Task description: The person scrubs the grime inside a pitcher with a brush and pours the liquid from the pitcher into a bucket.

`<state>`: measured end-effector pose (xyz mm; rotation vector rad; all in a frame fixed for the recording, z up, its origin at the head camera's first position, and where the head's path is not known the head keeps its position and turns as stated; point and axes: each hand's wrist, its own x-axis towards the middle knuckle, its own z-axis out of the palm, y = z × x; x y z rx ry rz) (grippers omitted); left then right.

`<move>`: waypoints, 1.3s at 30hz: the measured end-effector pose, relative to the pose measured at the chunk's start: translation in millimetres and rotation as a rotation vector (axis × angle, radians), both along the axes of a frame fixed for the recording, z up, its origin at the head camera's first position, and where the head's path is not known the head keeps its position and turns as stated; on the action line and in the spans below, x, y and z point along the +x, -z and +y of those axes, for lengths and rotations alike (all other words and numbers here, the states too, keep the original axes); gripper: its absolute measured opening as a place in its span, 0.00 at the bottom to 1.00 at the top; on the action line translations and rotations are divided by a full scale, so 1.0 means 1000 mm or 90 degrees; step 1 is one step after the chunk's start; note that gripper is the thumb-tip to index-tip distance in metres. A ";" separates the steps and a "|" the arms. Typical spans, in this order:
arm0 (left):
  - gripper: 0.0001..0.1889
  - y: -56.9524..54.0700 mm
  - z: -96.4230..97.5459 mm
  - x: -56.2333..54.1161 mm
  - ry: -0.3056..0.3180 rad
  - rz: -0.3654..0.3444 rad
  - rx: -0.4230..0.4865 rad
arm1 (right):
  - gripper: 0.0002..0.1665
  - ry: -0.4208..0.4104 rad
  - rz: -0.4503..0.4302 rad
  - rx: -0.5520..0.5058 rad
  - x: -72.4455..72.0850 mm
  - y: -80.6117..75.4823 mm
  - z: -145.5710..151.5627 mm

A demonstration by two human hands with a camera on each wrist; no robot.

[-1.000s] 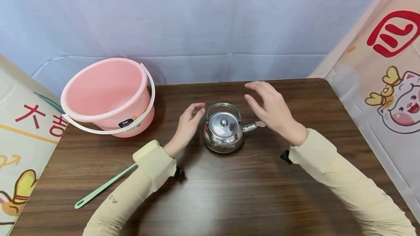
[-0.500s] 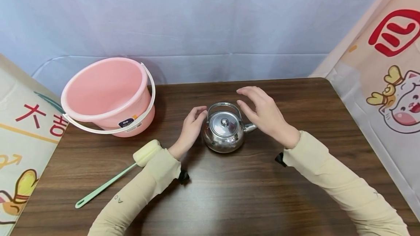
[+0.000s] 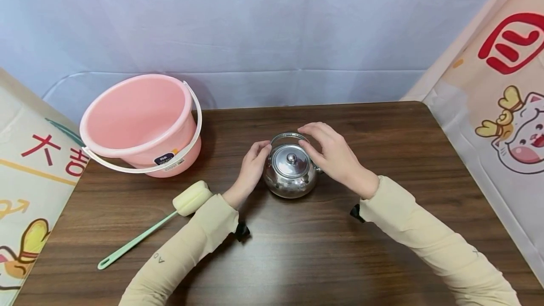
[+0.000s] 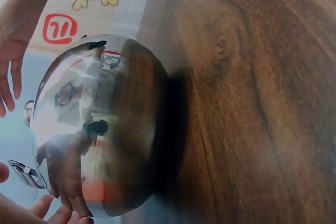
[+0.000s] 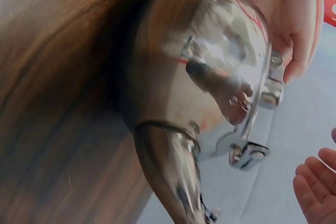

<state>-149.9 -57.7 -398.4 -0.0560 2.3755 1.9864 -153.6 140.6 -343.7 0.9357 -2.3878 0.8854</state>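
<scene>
"Printed cloth (image 3: 25, 183) at the far left: what comes after it?"

"The pink bucket (image 3: 136, 107), mouth up, on the back left of the worktop (image 3: 272, 259). Its white bail (image 3: 142, 171) hangs across the front."

"And nearer the person?"

"A brush (image 3: 187, 202) with a pale yellow sponge head, lying in front of the bucket. Its green stick (image 3: 138, 240) runs toward the near left, and the sponge end lies just beside the left sleeve (image 3: 204, 225)."

"How is the left grip (image 3: 250, 169)?"

"Loosely open, at the kettle's left flank, with hold of nothing. I can't tell whether the fingertips meet the metal."

"Where's the kettle (image 3: 290, 181) itself?"

"Upright on the worktop, between the two grips, lid on. Its arched handle (image 3: 289, 134) shows beyond the lid knob (image 3: 291, 158)."

"Does anything block it?"

"The right grip (image 3: 333, 155) does: from the head view it covers most of the spout (image 5: 168, 166), which the right wrist view shows. That grip is open too, thumb and fingers apart, near the arched handle, holding nothing."

"Farther right?"

"Another printed cloth, the right-hand banner (image 3: 510, 107), beyond the worktop's edge."
</scene>
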 end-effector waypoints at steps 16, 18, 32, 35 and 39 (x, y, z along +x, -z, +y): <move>0.22 0.004 0.005 -0.001 -0.006 -0.011 -0.010 | 0.12 -0.028 -0.014 0.023 0.003 0.015 -0.011; 0.22 0.005 0.005 -0.001 -0.006 -0.014 -0.014 | 0.11 -0.030 -0.015 0.024 0.004 0.016 -0.011; 0.22 0.007 0.007 -0.001 -0.008 -0.043 -0.006 | 0.11 -0.053 -0.037 0.056 0.007 0.023 -0.017; 0.22 0.009 0.007 -0.001 -0.007 -0.045 -0.013 | 0.12 -0.050 -0.042 0.069 0.007 0.024 -0.017; 0.23 0.011 0.006 -0.002 0.001 -0.047 -0.022 | 0.12 -0.051 -0.039 0.079 0.007 0.025 -0.018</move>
